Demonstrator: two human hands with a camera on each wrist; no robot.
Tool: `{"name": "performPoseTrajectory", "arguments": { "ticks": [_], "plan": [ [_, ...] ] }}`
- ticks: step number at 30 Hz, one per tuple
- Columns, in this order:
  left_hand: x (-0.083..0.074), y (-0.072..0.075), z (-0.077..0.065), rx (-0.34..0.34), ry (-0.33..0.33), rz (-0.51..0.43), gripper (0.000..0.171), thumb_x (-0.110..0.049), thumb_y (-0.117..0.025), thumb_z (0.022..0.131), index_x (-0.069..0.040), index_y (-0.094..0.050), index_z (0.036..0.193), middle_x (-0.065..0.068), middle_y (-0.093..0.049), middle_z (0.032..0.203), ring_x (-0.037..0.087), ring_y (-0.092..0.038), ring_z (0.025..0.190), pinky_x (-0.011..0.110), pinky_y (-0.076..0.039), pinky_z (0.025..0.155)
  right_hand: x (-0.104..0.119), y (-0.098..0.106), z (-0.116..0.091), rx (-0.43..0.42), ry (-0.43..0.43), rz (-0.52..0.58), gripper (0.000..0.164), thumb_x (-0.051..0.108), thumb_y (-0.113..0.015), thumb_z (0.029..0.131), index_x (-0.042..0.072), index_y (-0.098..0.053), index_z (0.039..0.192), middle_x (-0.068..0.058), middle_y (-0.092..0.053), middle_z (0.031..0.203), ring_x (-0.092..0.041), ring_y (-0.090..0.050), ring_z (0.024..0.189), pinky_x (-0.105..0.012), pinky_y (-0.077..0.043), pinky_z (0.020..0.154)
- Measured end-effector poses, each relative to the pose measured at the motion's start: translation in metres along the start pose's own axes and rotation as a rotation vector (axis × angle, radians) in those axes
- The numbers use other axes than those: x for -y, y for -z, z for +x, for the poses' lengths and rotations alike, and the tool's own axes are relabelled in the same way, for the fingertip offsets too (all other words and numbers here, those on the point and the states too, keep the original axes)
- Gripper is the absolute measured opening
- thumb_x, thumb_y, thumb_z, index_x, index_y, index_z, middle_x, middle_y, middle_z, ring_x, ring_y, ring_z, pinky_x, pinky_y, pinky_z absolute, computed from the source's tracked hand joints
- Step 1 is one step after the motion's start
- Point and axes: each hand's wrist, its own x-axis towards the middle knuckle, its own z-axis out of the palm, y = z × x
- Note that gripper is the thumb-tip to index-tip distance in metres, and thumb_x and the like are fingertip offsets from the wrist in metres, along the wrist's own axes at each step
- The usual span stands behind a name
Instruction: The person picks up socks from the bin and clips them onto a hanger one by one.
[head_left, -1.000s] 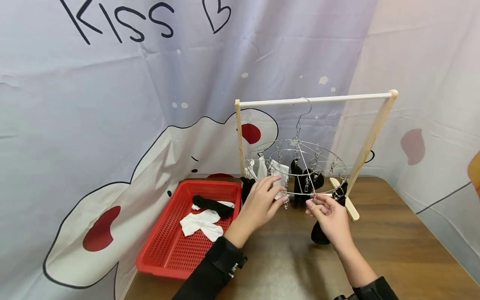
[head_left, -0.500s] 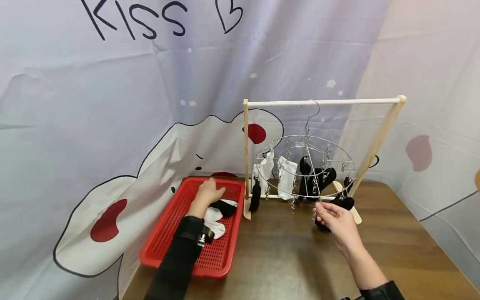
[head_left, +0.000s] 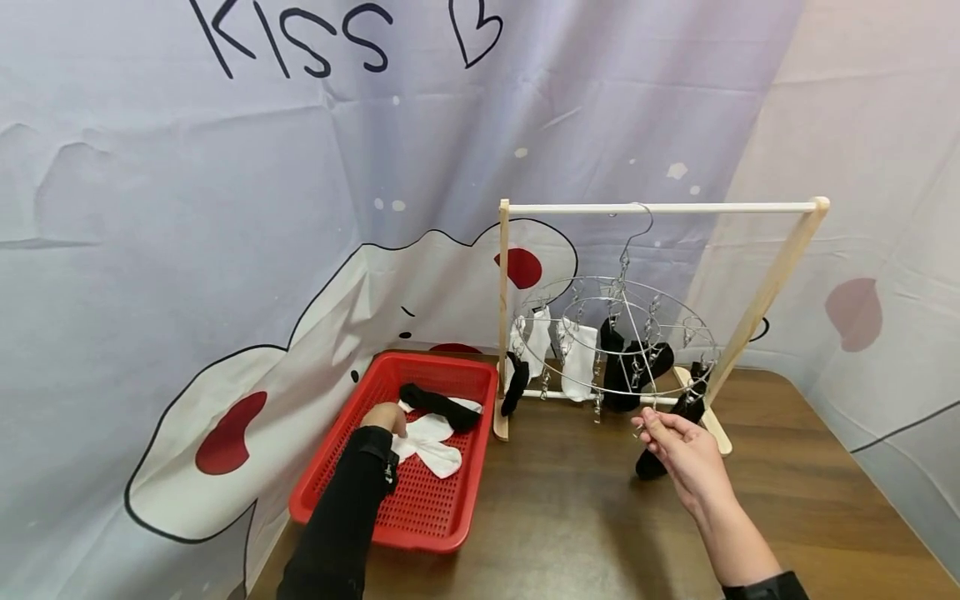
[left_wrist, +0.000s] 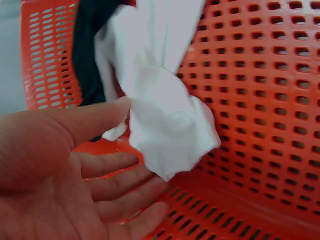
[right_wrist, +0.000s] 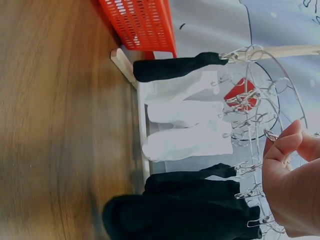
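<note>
My left hand [left_wrist: 100, 165] reaches into the red plastic basket [head_left: 306, 493]. Its thumb touches the end of a white sock [left_wrist: 165, 115], while the other fingers lie fairly straight just beside the fabric. A black sock [head_left: 438, 406] lies across white fabric deeper in the basket. At the front of a round wire clip hanger [head_left: 562, 375], my right hand [head_left: 686, 458] pinches a small metal clip [right_wrist: 270, 135] between thumb and fingertips. White socks [head_left: 579, 360] and black socks [right_wrist: 175, 212] hang from other clips around the hanger.
The hanger hooks over the white bar [head_left: 720, 207] of a wooden-legged stand [head_left: 768, 292], right of the basket. Wooden table [head_left: 555, 517] surface stretches in front of both. A printed cloth [head_left: 225, 200] hangs behind.
My left hand has left the hanger and moved left into the basket, down to the white sock. The right hand stays at the hanger's front clip. The head view has shifted slightly.
</note>
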Motion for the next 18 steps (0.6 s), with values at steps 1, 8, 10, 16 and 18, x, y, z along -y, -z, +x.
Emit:
{"name": "performPoseTrajectory", "arguments": {
  "ticks": [1, 8, 10, 16, 18],
  "plan": [
    [-0.006, 0.004, -0.021, -0.010, -0.012, 0.007, 0.043, -0.025, -0.076, 0.091, 0.000, -0.068, 0.124, 0.028, -0.055, 0.136, 0.043, -0.057, 0.117, 0.051, -0.050, 0.097, 0.000, 0.000, 0.000, -0.008, 0.009, 0.000, 0.009, 0.018, -0.064, 0.100, 0.017, -0.072, 0.095, 0.003, -0.077, 0.090, -0.001, -0.065, 0.072, -0.013, -0.052, 0.064],
    [-0.029, 0.023, -0.106, -0.110, 0.025, -0.057, 0.039, -0.006, -0.072, 0.090, 0.011, -0.063, 0.125, 0.035, -0.053, 0.133, 0.039, -0.061, 0.107, 0.044, -0.053, 0.093, -0.004, 0.001, -0.003, -0.094, 0.088, -0.049, 0.010, 0.020, -0.065, 0.100, 0.014, -0.070, 0.094, 0.003, -0.076, 0.083, -0.003, -0.067, 0.067, -0.015, -0.054, 0.061],
    [-0.028, 0.024, -0.105, -0.153, 0.038, -0.092, 0.037, -0.002, -0.072, 0.089, 0.012, -0.064, 0.121, 0.036, -0.057, 0.125, 0.036, -0.064, 0.095, 0.040, -0.056, 0.083, -0.005, 0.001, -0.003, -0.123, 0.102, -0.057, 0.012, 0.021, -0.064, 0.100, 0.014, -0.071, 0.092, 0.003, -0.075, 0.081, -0.003, -0.065, 0.063, -0.015, -0.052, 0.058],
    [-0.026, 0.029, -0.096, -0.148, 0.021, -0.051, 0.044, 0.002, -0.080, 0.082, 0.016, -0.061, 0.119, 0.038, -0.059, 0.115, 0.032, -0.065, 0.082, 0.032, -0.053, 0.068, -0.006, 0.004, -0.002, -0.162, 0.109, -0.029, 0.022, 0.019, -0.063, 0.101, 0.000, -0.053, 0.107, 0.003, -0.075, 0.079, -0.002, -0.061, 0.058, -0.014, -0.049, 0.054],
    [-0.028, 0.034, -0.104, -0.131, 0.006, 0.012, 0.053, 0.002, -0.083, 0.080, 0.017, -0.058, 0.124, 0.038, -0.056, 0.122, 0.032, -0.065, 0.091, 0.032, -0.053, 0.074, -0.005, 0.004, -0.002, -0.166, 0.105, -0.021, 0.025, 0.019, -0.064, 0.101, -0.001, -0.050, 0.108, 0.003, -0.075, 0.080, -0.002, -0.061, 0.058, -0.014, -0.049, 0.054]
  ]
}}
